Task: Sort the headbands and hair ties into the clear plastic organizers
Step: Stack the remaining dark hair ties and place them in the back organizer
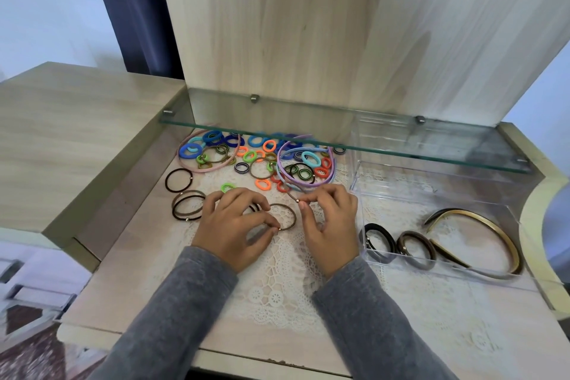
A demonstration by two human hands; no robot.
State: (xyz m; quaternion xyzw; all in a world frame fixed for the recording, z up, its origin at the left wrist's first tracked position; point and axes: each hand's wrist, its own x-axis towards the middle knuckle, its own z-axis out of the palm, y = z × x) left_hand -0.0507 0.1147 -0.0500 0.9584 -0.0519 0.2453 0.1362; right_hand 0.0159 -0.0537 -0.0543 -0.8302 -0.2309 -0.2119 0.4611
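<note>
While each hand (pixel 236 225) pinches one tie (pixel 285 216), perhaps three headbands (pixel 481 241) fill the organizer (pixel 524 279).

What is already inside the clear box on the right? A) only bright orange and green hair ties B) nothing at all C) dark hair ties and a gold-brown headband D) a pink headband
C: the clear box holds a black hair tie, a brown hair tie and a gold-brown headband; no bright ties show inside it.

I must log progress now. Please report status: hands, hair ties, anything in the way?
Left hand and right hand each pinching a brown hair tie. Clear organizer holds few pieces. Colourful pile unsorted. Nothing blocking.
</note>
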